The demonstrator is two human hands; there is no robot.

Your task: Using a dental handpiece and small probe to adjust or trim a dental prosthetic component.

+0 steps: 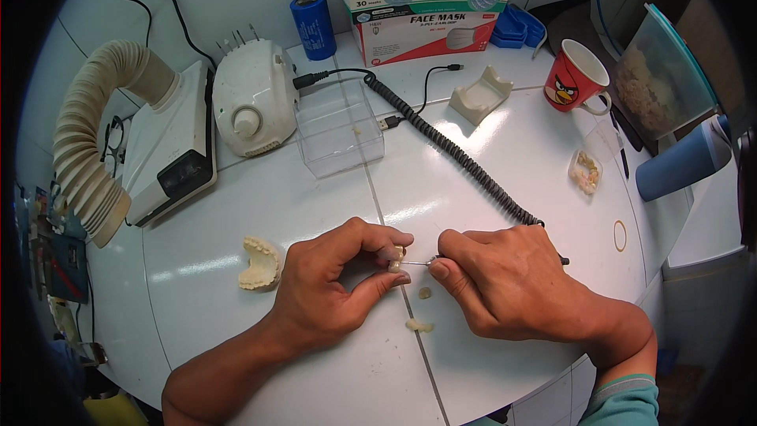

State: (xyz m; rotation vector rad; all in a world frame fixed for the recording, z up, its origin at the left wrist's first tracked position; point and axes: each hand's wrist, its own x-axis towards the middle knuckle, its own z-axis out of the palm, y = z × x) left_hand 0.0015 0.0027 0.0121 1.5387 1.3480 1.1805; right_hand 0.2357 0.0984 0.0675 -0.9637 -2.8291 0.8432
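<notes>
Between the thumb and fingers of my left hand (335,276) is a small cream-coloured tooth piece (396,265). My right hand (512,280) grips a slim tool with a thin metal shaft (418,263), whose tip meets the tooth piece; most of its body is hidden in my fist. Below my fingers, two small cream bits, one roundish (425,293) and one longer (419,325), lie on the white table (331,383). A cream dental arch model (259,264) rests left of my left hand.
A coiled black cord (457,154) runs from the white control box (252,99) to behind my right hand. Nearby stand a ribbed hose (87,134), a clear plastic box (341,134), mask boxes (426,31), a red mug (576,75), and a small tub of tooth pieces (585,172).
</notes>
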